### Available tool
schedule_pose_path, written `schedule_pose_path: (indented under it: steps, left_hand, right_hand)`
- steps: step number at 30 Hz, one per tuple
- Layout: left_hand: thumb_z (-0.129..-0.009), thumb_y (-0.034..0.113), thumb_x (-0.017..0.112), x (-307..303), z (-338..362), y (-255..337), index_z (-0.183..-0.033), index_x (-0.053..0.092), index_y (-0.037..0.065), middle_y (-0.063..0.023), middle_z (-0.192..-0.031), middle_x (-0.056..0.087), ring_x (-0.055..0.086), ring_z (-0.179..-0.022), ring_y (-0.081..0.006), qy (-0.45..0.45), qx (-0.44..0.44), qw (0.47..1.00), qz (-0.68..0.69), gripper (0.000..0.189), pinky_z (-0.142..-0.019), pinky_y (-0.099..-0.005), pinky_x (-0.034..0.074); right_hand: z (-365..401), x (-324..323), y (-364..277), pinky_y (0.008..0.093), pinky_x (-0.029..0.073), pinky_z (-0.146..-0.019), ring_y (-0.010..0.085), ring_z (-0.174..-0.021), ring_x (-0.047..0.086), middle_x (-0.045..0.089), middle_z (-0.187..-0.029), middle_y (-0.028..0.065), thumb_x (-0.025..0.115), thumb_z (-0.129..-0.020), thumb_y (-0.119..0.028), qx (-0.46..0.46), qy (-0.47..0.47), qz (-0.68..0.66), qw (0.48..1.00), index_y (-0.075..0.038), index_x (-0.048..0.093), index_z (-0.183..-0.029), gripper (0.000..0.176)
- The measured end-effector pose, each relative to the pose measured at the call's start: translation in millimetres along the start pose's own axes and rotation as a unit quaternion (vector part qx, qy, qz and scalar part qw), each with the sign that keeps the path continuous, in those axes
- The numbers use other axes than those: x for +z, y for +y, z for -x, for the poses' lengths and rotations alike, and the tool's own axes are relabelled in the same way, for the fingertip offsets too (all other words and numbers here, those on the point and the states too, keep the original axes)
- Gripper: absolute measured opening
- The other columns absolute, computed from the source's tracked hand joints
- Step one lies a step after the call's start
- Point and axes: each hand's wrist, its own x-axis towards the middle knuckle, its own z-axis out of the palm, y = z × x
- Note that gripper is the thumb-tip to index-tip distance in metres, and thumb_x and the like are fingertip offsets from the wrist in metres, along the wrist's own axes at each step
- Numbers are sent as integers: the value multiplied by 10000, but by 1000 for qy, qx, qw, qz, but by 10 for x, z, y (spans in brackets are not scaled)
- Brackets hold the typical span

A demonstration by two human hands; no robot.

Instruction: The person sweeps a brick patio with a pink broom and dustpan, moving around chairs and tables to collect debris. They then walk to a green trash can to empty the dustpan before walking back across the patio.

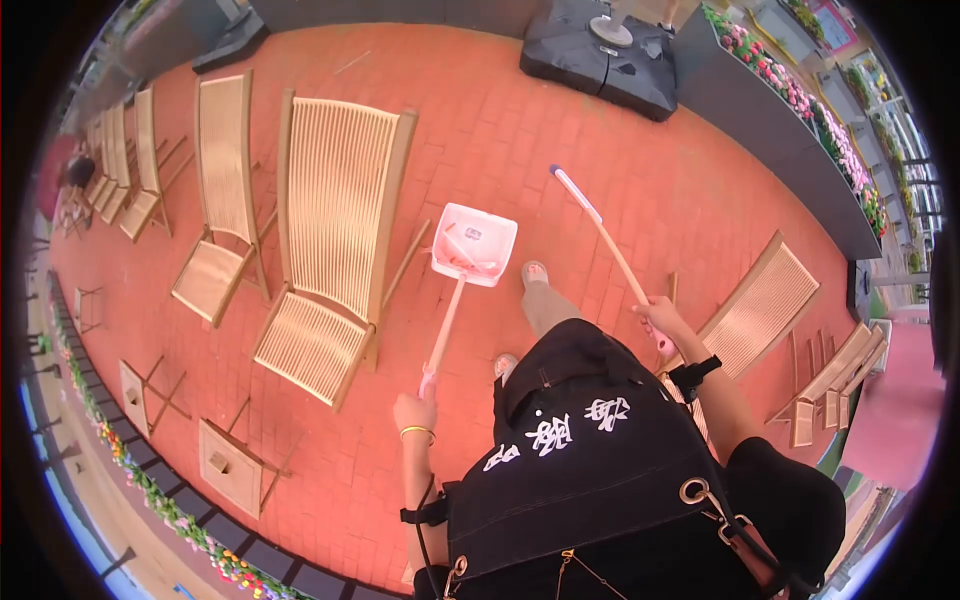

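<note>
My left hand is closed round the lower end of the handle of a pink and white dustpan. The pan is held out over the red brick floor, with some small litter in it. In my right hand is the pink grip of a long stick tool, with a white section and a dark blue tip at its far end. The tip points forward over the bricks, to the right of the pan. Part of the grip is hidden behind my fingers.
Slatted folding chairs stand on the left, more on the right. Small tables are at the lower left. A black umbrella base and flower planters edge the floor. A black bag hangs before me.
</note>
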Motion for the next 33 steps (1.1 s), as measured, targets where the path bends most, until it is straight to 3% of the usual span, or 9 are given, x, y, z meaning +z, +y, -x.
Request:
schedule_pose_path:
  steps: [6, 10, 12, 16, 22, 26, 28, 29, 33]
  left_hand:
    - [-737, 413, 526, 125, -651, 1331, -523, 544, -32, -112, -419, 465, 512, -413, -194, -12, 80, 988, 134, 494, -427, -314, 399]
    - [-757, 384, 529, 183, -1003, 2227, -508, 535, 2, -35, -409, 447, 458, -370, -100, -61, 66, 960, 266, 457, -382, -250, 361]
    - [-764, 377, 529, 160, -1202, 2685, -512, 535, 9, -23, -415, 447, 451, -368, -85, -57, 64, 955, 283, 446, -373, -236, 349]
    - [-800, 319, 527, 6, -1557, 3302, -561, 498, 26, -6, -456, 432, 386, -352, -62, -81, 45, 926, 365, 379, -333, -197, 298]
    - [-789, 370, 513, -441, -2288, 4004, -534, 540, 11, -12, -413, 442, 446, -368, -65, -50, 21, 928, 369, 441, -358, -211, 344]
    - [-777, 414, 508, -613, -3193, 4365, -530, 548, 21, -20, -402, 449, 467, -371, -91, -25, 43, 935, 352, 466, -374, -234, 359]
    - [-764, 468, 488, -861, -3540, 4534, -515, 551, 33, -33, -396, 459, 490, -381, -121, -3, 39, 962, 272, 505, -399, -262, 375]
    - [-789, 342, 520, -1066, -3643, 4688, -541, 521, 16, -13, -422, 433, 414, -353, -78, -22, 15, 952, 305, 410, -352, -215, 329]
    - [-770, 386, 516, -1523, -4177, 5023, -518, 530, 24, -35, -421, 471, 475, -377, -97, 43, 32, 974, 221, 441, -390, -232, 370]
  right_hand:
    - [-523, -598, -138, 236, 346, -326, 98, -383, 416, 443, -536, 39, 499, -729, -48, 27, 30, -198, 979, -19, 443, -700, 69]
    - [-1008, -873, -565, 234, 343, -332, 98, -381, 406, 438, -532, 38, 477, -718, -35, 17, 8, -208, 978, -23, 436, -692, 50]
    - [-1224, -961, -939, 238, 342, -329, 98, -378, 400, 429, -526, 33, 470, -710, -36, 30, 19, -152, 988, -26, 433, -685, 45]
    - [-1830, -1004, -1583, 238, 342, -317, 95, -376, 404, 433, -530, 32, 464, -710, -41, 18, -20, -165, 986, -29, 437, -704, 30]
    - [-2746, -544, -3001, 243, 337, -327, 107, -380, 407, 429, -532, 33, 453, -707, -23, -10, -59, -119, 991, -21, 445, -724, 19]
    - [-3286, -142, -4022, 247, 345, -322, 118, -378, 414, 433, -535, 36, 456, -700, -15, -35, -44, -70, 996, 1, 466, -773, 76]
    - [-3511, 29, -4439, 260, 348, -311, 124, -370, 420, 444, -544, 50, 457, -691, -1, -43, -44, 9, 998, 25, 487, -822, 137]
    - [-3575, 99, -4673, 260, 348, -311, 124, -370, 420, 444, -544, 50, 457, -691, -1, -40, -56, 25, 997, 25, 487, -822, 137]
    - [-4006, 352, -5690, 283, 393, -313, 139, -371, 448, 450, -547, 67, 447, -681, 27, -71, -65, 86, 992, 50, 496, -842, 170]
